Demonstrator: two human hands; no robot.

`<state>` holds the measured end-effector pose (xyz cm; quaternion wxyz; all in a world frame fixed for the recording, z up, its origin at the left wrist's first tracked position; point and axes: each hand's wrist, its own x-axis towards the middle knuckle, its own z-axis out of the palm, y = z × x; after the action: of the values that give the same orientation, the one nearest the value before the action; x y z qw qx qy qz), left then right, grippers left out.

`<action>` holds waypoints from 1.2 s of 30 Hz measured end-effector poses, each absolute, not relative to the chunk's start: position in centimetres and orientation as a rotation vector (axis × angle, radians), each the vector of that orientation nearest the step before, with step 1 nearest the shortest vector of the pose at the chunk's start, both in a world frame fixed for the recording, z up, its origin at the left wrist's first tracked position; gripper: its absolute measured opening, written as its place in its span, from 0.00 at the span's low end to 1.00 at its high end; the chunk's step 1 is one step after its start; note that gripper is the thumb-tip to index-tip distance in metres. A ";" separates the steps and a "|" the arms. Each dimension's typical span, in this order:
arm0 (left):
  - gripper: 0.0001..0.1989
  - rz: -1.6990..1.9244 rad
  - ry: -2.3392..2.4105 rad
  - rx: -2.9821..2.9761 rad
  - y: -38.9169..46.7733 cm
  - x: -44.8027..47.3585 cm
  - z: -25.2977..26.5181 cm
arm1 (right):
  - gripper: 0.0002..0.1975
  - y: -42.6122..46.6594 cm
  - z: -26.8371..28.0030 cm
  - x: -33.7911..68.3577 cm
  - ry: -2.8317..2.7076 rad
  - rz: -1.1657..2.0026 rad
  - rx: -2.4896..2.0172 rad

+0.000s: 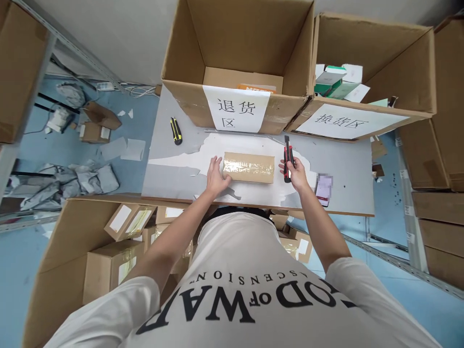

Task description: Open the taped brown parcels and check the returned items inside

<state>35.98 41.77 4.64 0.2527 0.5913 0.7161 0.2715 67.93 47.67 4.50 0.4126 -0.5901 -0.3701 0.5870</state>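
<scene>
A small taped cardboard box (248, 167) lies lengthwise on the grey table, clear tape shining along its top. At its left end is my left hand (217, 178), thumb and fingers apart, the thumb at the box's near corner; it grips nothing. To the right of the box, my right hand (295, 172) is closed around a red and black box cutter (288, 157), whose tip points away from me. Another box cutter, yellow and black (176, 131), lies on the table at the far left.
Two large open cartons with white paper labels, a left one (188, 104) and a right one (409, 104), stand along the table's back. A phone (324, 189) lies at the right. A big carton (54, 261) of parcels is at my lower left.
</scene>
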 end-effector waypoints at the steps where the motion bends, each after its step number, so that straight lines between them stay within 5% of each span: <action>1: 0.42 0.653 1.859 1.781 42.6 36.0 5.0 | 0.26 46.5 4.4 68.3 -0.944 1.447 -1.505; 10: 0.62 0.079 1.568 2.265 46.1 37.9 5.5 | 0.42 39.8 4.7 69.2 -1.060 1.584 -1.557; 36: 0.62 0.343 1.522 2.224 45.9 37.7 4.1 | 0.37 36.4 7.7 71.1 -1.228 1.822 -1.639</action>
<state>37.69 45.89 4.07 0.2109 0.8002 0.5477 0.1235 71.05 36.38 7.69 0.1988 -0.5860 -0.4391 0.6514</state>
